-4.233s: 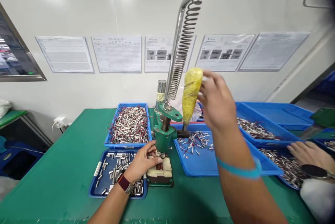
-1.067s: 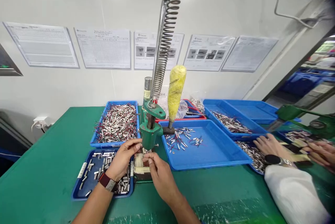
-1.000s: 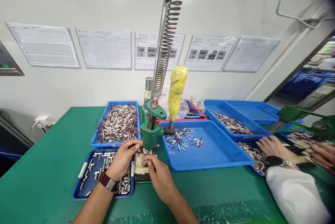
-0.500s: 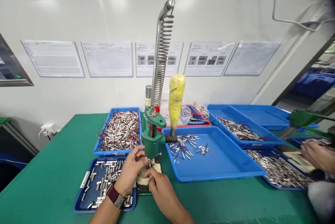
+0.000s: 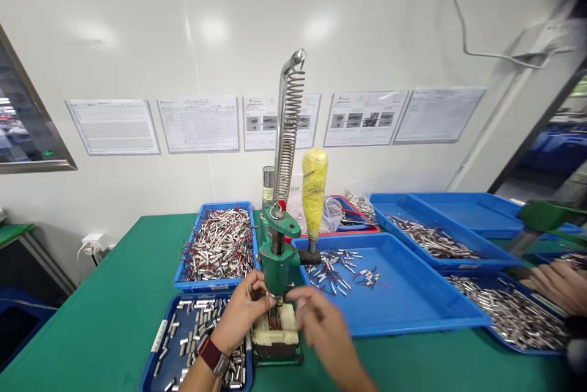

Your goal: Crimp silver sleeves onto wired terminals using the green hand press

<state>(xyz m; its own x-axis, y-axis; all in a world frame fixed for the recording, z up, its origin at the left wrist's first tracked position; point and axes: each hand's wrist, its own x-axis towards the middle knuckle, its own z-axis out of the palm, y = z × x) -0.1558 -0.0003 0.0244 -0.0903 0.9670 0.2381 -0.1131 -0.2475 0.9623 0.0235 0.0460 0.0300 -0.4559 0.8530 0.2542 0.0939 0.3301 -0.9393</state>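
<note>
A green hand press [image 5: 277,266] with a long spring and a yellow-wrapped handle [image 5: 314,196] stands before me. My left hand [image 5: 242,314], wearing a dark red wristband, has its thumb and fingers closed together under the press head. What they pinch is too small and hidden to make out. To the right of the press base [image 5: 276,338], my right hand [image 5: 323,321] is smeared by motion, its fingers near the press. Under my left forearm lies a blue tray of small metal cylinders [image 5: 195,331].
Behind it, a blue tray [image 5: 215,285] is heaped with wired silver parts. A larger blue tray [image 5: 403,294] on the right holds a few wired pieces. Further right are more trays [image 5: 504,312] and a co-worker's blurred hand [image 5: 562,285] beside another green press.
My right hand has moved right, away from beneath the press head, uncovering the base. My left hand stays at the press. The camera view has tilted up and shifted slightly.
</note>
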